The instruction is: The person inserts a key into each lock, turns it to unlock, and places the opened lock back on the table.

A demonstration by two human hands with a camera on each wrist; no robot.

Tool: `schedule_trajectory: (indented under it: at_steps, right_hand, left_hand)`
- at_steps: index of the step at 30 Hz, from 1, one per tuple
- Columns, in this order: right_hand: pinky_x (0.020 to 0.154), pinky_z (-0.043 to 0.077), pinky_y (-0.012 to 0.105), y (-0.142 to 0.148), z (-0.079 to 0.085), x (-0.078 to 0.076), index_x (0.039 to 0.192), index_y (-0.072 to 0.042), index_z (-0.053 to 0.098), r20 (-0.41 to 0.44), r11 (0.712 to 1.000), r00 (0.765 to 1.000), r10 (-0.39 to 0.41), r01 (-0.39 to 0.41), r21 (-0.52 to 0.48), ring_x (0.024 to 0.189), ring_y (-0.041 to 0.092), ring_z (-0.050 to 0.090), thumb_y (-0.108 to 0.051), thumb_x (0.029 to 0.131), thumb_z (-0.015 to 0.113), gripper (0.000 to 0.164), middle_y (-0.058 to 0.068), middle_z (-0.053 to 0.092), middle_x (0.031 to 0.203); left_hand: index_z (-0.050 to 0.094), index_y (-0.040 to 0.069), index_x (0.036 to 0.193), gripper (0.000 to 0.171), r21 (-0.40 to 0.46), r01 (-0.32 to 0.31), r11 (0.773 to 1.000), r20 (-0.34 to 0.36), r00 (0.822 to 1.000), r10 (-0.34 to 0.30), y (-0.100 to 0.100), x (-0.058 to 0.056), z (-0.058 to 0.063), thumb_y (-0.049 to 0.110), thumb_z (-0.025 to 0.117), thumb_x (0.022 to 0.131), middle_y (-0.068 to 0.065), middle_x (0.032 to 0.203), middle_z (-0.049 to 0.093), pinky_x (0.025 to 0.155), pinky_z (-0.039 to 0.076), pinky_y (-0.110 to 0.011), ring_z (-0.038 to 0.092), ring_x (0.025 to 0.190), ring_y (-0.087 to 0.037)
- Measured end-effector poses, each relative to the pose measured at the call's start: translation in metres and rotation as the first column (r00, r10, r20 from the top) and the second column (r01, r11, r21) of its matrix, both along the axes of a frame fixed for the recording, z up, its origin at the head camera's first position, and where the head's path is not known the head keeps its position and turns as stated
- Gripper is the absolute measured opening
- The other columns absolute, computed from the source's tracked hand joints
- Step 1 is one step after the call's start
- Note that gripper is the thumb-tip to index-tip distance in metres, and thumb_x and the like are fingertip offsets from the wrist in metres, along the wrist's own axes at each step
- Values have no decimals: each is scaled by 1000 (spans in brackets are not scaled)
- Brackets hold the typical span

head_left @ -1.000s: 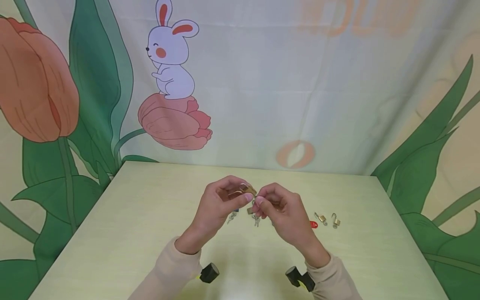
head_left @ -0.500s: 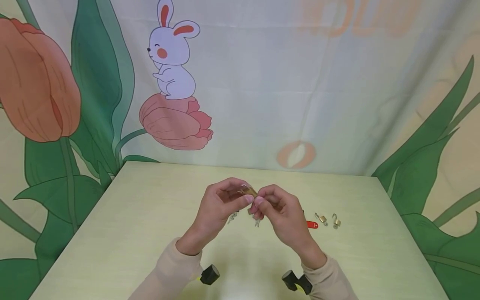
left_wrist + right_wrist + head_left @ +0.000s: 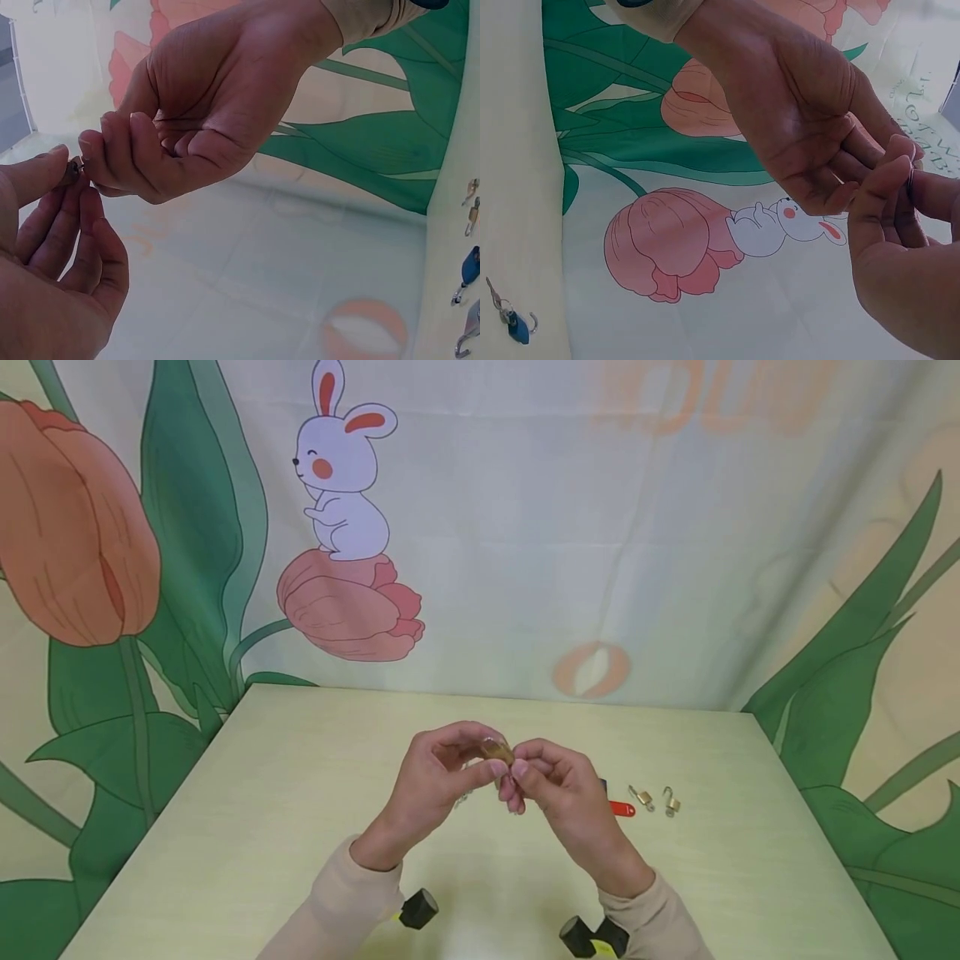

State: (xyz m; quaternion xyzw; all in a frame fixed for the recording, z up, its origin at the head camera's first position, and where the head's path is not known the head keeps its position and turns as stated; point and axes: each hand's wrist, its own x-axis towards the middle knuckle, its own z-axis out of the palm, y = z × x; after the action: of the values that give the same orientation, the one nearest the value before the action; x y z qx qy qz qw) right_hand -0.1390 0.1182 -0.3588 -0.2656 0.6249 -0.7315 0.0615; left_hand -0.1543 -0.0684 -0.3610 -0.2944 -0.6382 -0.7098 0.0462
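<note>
Over the middle of the table, my left hand (image 3: 438, 785) holds a small brass padlock (image 3: 497, 750) between thumb and fingers. My right hand (image 3: 573, 793) meets it from the other side, thumb and forefinger pinching what looks like a small key at the padlock's end. Fingertips hide most of that key. In the left wrist view the padlock (image 3: 72, 174) shows dark in the left hand's grip, and the right hand (image 3: 210, 105) touches its end. The right wrist view has both hands together, with the padlock mostly covered by fingers.
Two brass padlocks with raised shackles, one (image 3: 643, 797) beside the other (image 3: 672, 803), lie right of the hands. A red piece (image 3: 622, 809) shows near the right hand. A blue padlock (image 3: 517, 328) with keys lies on the table (image 3: 300, 827). A printed curtain (image 3: 495, 568) hangs behind.
Both hands have sunk slightly, and the right hand has come closer against the padlock's end. Keys on the table below the hands are now mostly covered.
</note>
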Motion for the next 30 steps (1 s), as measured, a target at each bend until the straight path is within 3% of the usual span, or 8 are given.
schedule_trajectory:
  at_steps: [11,15,18,21,26,30]
  right_hand:
    - [67,51,18,-1,-3,1,101,-4,60,113,990,987,111,-101,-94,70,7,58,-13,101,54,11,-3,66,79]
    - [67,50,18,-2,-5,1,100,-4,60,118,992,988,98,-87,-91,70,8,58,-13,101,53,11,-3,67,78]
    - [65,52,20,-5,-8,1,99,-3,62,62,999,998,16,-14,-32,68,8,60,-14,101,54,14,-5,68,75]
    - [61,54,24,-9,-12,3,95,0,63,-47,996,996,-82,84,38,63,8,61,-13,101,55,17,-5,68,72]
    - [57,54,26,-16,-15,4,90,3,62,-208,978,960,-187,202,51,60,9,60,-7,99,55,15,8,65,69]
    - [56,53,26,-18,-17,4,89,3,62,-276,969,934,-228,246,32,60,10,60,-4,98,55,13,18,63,69]
  left_hand:
    - [67,-4,105,27,6,0,1000,-28,1000,0,-1,1,-3,13,75,86,8,90,70,91,51,-34,65,89,-12]
    - [66,-6,105,29,13,1,1000,-42,999,0,-1,1,-4,14,76,86,8,91,70,93,51,-34,65,90,-12]
    - [67,-4,104,27,15,-14,1000,-60,998,15,-1,0,-4,15,75,87,8,91,70,92,52,-34,65,90,-13]
    - [67,-3,100,25,24,-39,999,-67,997,41,-2,0,-4,17,76,87,8,89,69,88,53,-33,65,88,-14]
    - [66,-1,95,23,43,-63,997,-53,996,65,0,0,-4,18,76,86,5,86,68,87,53,-34,65,86,-15]
    - [65,1,93,19,38,-80,996,-27,996,81,2,1,-6,16,76,87,4,86,68,88,53,-36,66,85,-15]
